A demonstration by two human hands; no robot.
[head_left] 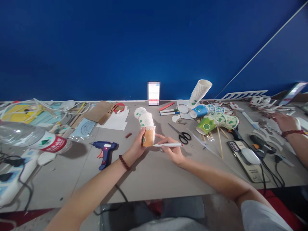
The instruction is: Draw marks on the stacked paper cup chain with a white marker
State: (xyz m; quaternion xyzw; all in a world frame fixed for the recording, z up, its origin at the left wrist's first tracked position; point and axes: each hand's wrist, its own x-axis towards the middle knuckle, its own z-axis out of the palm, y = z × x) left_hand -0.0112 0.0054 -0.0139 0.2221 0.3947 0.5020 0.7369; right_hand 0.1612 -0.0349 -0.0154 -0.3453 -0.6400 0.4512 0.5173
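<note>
At the middle of the table, my left hand [137, 142] is wrapped round an orange paper cup [148, 137] from its left side. White cups with green print [145, 120] extend from the orange cup toward the wall. My right hand [172, 149] holds a white marker [174, 145], whose left end is at the lower right edge of the orange cup. Black scissors [184, 138] lie just beyond my right hand. Left of my left hand lies a blue glue gun [105, 153] with a small red light on it.
A large plastic bottle [36, 136] lies on the left near a power strip [18, 179]. Stacked cups [201, 91], colored cups [208, 124], sticks and a phone [250, 163] are on the right. Another person's hand [284, 122] is at the far right.
</note>
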